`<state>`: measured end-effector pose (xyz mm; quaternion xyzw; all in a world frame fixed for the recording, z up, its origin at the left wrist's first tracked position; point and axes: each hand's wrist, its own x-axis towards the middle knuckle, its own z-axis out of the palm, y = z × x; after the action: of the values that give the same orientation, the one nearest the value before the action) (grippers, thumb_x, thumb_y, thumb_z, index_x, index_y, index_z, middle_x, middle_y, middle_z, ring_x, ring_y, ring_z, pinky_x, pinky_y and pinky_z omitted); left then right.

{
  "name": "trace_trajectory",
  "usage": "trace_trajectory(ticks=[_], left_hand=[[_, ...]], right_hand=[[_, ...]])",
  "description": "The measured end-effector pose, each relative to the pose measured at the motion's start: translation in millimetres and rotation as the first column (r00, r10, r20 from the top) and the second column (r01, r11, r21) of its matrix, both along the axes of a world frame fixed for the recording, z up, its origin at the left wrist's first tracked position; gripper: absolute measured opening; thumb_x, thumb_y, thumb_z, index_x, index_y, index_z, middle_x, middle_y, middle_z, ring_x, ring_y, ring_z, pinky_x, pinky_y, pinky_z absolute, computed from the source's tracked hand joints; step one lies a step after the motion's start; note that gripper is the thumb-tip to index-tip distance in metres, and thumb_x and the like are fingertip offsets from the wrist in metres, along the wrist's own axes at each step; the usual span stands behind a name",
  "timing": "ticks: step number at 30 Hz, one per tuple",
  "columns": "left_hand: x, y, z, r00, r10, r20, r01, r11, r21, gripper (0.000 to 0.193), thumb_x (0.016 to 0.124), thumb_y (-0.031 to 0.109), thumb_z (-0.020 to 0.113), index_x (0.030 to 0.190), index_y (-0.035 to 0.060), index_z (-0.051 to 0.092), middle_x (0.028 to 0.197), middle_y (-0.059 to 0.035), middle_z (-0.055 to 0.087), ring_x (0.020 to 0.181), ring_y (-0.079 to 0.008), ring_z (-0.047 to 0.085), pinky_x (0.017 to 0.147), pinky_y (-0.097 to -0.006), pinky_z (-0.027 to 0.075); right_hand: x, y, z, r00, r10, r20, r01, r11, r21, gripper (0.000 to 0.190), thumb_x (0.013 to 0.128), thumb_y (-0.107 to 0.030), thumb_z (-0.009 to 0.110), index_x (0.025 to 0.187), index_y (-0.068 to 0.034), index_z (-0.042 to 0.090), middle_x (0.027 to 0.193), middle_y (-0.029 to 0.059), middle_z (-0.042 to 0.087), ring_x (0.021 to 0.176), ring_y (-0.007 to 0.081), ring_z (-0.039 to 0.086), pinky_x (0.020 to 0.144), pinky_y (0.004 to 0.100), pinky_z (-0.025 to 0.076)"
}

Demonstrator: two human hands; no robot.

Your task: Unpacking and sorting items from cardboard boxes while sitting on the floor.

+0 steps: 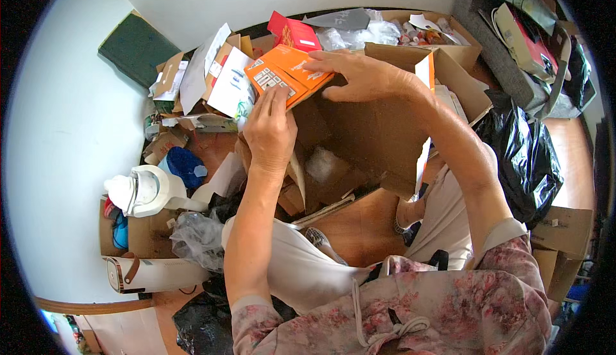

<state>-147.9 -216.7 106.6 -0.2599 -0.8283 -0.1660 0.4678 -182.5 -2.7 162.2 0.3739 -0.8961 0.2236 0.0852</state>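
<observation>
My left hand grips the lower left edge of a flattened orange cardboard box, which is held up at a tilt. Printed writing and small pictures cover the card. From the right, my right hand lays its extended fingers over the card's upper right part, the thumb apart below the edge. Under both hands stands a large open cardboard carton between my legs. Inside it are loose cardboard pieces and a crumpled clear plastic bag. An orange and white card strip stands at the carton's right side.
Folded boxes and a red box lie beyond the carton. A box of bottles stands at the back right. Black plastic bags lie at right. A white appliance and white cylindrical container are at left.
</observation>
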Motion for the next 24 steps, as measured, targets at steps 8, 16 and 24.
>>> trace_trajectory(ticks=[8,16,24], left_hand=[[-6,3,-1,0.996,-0.063,0.063,0.053,0.988,0.147,0.034,0.072,-0.010,0.053,0.103,0.0010,0.063,0.105,-0.0164,0.065,0.098,-0.0320,0.063,0.085,-0.0388,0.051],[-7,-8,-3,0.995,-0.044,0.090,0.030,0.988,0.152,0.034,0.072,-0.010,0.052,0.102,0.0008,0.064,0.104,-0.0163,0.065,0.098,-0.0315,0.063,0.086,-0.0379,0.051],[-3,-5,0,0.992,-0.070,0.101,0.060,0.993,0.097,0.033,0.072,-0.010,0.053,0.102,-0.0004,0.065,0.105,-0.0179,0.065,0.099,-0.0321,0.063,0.087,-0.0383,0.051]], right_hand=[[-1,-10,-8,0.961,-0.005,-0.277,0.015,0.999,0.032,0.056,0.079,-0.040,0.070,0.120,-0.005,0.058,0.122,0.0132,0.058,0.119,0.0300,0.050,0.100,0.0401,0.041],[-7,-7,-11,0.948,0.061,-0.312,-0.078,0.996,-0.040,0.042,0.081,-0.033,0.068,0.112,-0.005,0.064,0.114,0.0080,0.064,0.113,0.0262,0.055,0.096,0.0390,0.046],[-19,7,-5,0.976,0.111,-0.185,-0.106,0.994,0.034,0.046,0.085,-0.037,0.064,0.118,-0.006,0.061,0.121,0.0112,0.060,0.116,0.0276,0.053,0.098,0.0381,0.043]])
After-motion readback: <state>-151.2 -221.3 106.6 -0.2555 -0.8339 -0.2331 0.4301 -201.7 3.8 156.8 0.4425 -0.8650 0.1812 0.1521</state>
